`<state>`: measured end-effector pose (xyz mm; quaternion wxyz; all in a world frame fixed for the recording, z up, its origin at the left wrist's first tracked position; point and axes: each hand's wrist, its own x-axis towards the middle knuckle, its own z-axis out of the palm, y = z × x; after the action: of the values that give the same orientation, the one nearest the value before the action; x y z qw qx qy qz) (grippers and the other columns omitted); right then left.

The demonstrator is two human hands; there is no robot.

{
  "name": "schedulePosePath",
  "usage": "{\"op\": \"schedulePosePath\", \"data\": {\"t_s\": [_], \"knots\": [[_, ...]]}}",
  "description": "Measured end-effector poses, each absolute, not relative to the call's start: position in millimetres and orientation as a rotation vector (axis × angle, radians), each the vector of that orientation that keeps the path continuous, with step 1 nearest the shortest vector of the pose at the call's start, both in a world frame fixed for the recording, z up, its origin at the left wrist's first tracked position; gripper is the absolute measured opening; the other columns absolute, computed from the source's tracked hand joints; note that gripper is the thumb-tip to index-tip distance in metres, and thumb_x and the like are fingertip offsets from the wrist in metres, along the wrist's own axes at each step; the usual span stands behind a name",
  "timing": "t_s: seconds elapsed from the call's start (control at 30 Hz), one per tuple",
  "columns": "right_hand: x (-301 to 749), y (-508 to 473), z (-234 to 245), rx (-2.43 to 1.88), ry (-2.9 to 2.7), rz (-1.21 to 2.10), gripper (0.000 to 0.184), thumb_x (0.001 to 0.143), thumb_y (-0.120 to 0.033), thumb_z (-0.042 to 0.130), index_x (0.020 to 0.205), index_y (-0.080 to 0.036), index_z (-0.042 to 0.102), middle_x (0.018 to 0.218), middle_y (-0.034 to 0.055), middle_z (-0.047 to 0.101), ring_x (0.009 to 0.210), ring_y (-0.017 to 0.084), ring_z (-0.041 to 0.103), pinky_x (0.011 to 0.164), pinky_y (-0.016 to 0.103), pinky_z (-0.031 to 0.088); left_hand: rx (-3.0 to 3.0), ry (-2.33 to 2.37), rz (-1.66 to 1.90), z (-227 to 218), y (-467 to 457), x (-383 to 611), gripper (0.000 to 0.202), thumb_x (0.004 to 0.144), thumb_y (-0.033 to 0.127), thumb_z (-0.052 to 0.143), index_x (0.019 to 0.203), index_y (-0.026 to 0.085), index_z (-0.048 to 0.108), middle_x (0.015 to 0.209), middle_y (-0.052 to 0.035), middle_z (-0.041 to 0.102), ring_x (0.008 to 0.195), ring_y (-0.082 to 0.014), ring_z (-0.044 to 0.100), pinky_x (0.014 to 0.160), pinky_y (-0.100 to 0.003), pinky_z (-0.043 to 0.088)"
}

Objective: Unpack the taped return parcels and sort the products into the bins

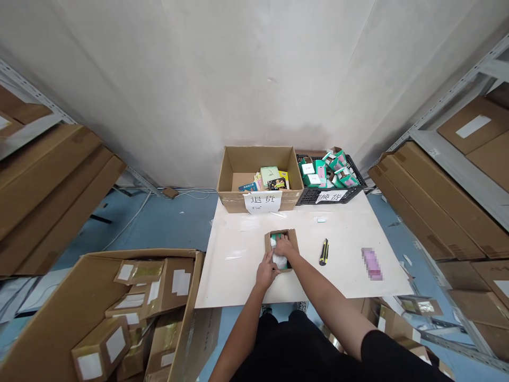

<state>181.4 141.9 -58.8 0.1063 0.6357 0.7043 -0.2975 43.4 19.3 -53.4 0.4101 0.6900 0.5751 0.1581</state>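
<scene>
A small open cardboard box (293, 240) stands on the white table close to its front edge. Inside it are a green and white carton (274, 239) and white wrapping (280, 261). My left hand (267, 270) grips the box at its near left side, thumb along the front rim. Into the box reaches my right hand (283, 246), its fingers bent over the contents and their tips hidden; what they grip I cannot make out. A yellow and black box cutter (324, 252) lies on the table to the right of the box.
Behind stand a large cardboard box (234, 203) holding booklets and a black crate (355, 196) full of green and white cartons. A blurred pink item (372, 263) lies at the table's (230, 286) right. A big carton (91, 259) of parcels stands left; loaded shelves flank both sides.
</scene>
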Motion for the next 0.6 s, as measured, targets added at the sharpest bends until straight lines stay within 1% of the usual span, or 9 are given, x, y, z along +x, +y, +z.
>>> {"op": "schedulePosePath", "data": {"t_s": [0.07, 0.13, 0.23, 0.33, 0.4, 0.47, 0.5, 0.57, 0.6], "knots": [[181, 137, -57, 1.884, 2.078, -0.876, 0.079, 0.088, -0.040, 0.067, 0.157, -0.009, 0.045, 0.160, 0.0261, 0.041, 0.149, 0.040, 0.037, 0.121, 0.048, 0.030, 1.743, 1.455, 0.388, -54, 19, 44, 0.006, 0.081, 0.018, 0.080, 0.079, 0.021, 0.076, 0.173, 0.0000, 0.029, 0.161, -0.0358, 0.022, 0.125, -0.055, 0.037], [183, 132, -55, 1.869, 2.069, -0.926, 0.086, 0.084, -0.035, 0.070, 0.161, -0.013, 0.040, 0.169, 0.0237, 0.028, 0.154, 0.040, 0.030, 0.122, 0.049, 0.029, 1.753, 1.458, 0.377, -55, 19, 44, 0.006, 0.081, 0.020, 0.080, 0.078, 0.021, 0.076, 0.173, -0.0002, 0.030, 0.161, -0.0359, 0.022, 0.124, -0.055, 0.038], [190, 128, -52, 1.751, 2.033, -1.102, 0.104, 0.076, -0.028, 0.075, 0.167, -0.018, 0.027, 0.176, 0.0195, 0.009, 0.160, 0.041, 0.017, 0.123, 0.050, 0.029, 1.762, 1.457, 0.373, -57, 18, 45, 0.005, 0.082, 0.020, 0.079, 0.078, 0.020, 0.076, 0.173, -0.0013, 0.030, 0.161, -0.0370, 0.021, 0.124, -0.053, 0.038], [203, 126, -50, 1.714, 2.136, -1.206, 0.100, 0.077, -0.030, 0.073, 0.167, -0.020, 0.030, 0.175, 0.0170, 0.015, 0.161, 0.038, 0.015, 0.126, 0.050, 0.028, 1.801, 1.436, 0.355, -57, 20, 44, 0.008, 0.078, 0.026, 0.083, 0.083, 0.021, 0.080, 0.172, -0.0029, 0.033, 0.161, -0.0398, 0.019, 0.127, -0.055, 0.032], [210, 124, -51, 1.750, 2.247, -1.188, 0.090, 0.081, -0.030, 0.069, 0.165, -0.019, 0.037, 0.174, 0.0160, 0.021, 0.161, 0.036, 0.017, 0.127, 0.050, 0.026, 1.843, 1.429, 0.363, -54, 30, 42, 0.021, 0.078, 0.032, 0.081, 0.097, 0.024, 0.082, 0.167, -0.0052, 0.042, 0.161, -0.0399, 0.019, 0.128, -0.057, 0.028], [215, 122, -53, 1.789, 2.339, -1.136, 0.077, 0.088, -0.028, 0.062, 0.162, -0.018, 0.043, 0.173, 0.0146, 0.026, 0.161, 0.034, 0.020, 0.129, 0.049, 0.024, 1.874, 1.435, 0.410, -49, 50, 39, 0.036, 0.085, 0.030, 0.071, 0.120, 0.025, 0.077, 0.163, -0.0071, 0.048, 0.161, -0.0366, 0.021, 0.129, -0.056, 0.027], [216, 120, -54, 1.812, 2.379, -1.111, 0.070, 0.092, -0.027, 0.056, 0.160, -0.018, 0.045, 0.172, 0.0138, 0.029, 0.160, 0.031, 0.022, 0.129, 0.049, 0.024, 1.887, 1.440, 0.436, -47, 63, 38, 0.046, 0.087, 0.025, 0.064, 0.132, 0.025, 0.071, 0.164, -0.0072, 0.047, 0.161, -0.0341, 0.023, 0.129, -0.054, 0.027], [216, 117, -57, 1.868, 2.430, -1.070, 0.061, 0.099, -0.024, 0.044, 0.159, -0.017, 0.047, 0.169, 0.0131, 0.036, 0.159, 0.027, 0.027, 0.129, 0.047, 0.025, 1.908, 1.451, 0.452, -44, 94, 36, 0.069, 0.087, 0.017, 0.056, 0.155, 0.023, 0.051, 0.172, -0.0069, 0.033, 0.160, -0.0304, 0.024, 0.129, -0.049, 0.029], [215, 116, -58, 1.892, 2.429, -1.054, 0.059, 0.100, -0.023, 0.040, 0.159, -0.017, 0.046, 0.168, 0.0133, 0.038, 0.158, 0.026, 0.028, 0.129, 0.047, 0.026, 1.915, 1.463, 0.429, -44, 109, 35, 0.076, 0.085, 0.015, 0.055, 0.160, 0.022, 0.042, 0.174, -0.0065, 0.027, 0.161, -0.0310, 0.022, 0.128, -0.049, 0.029]]}}
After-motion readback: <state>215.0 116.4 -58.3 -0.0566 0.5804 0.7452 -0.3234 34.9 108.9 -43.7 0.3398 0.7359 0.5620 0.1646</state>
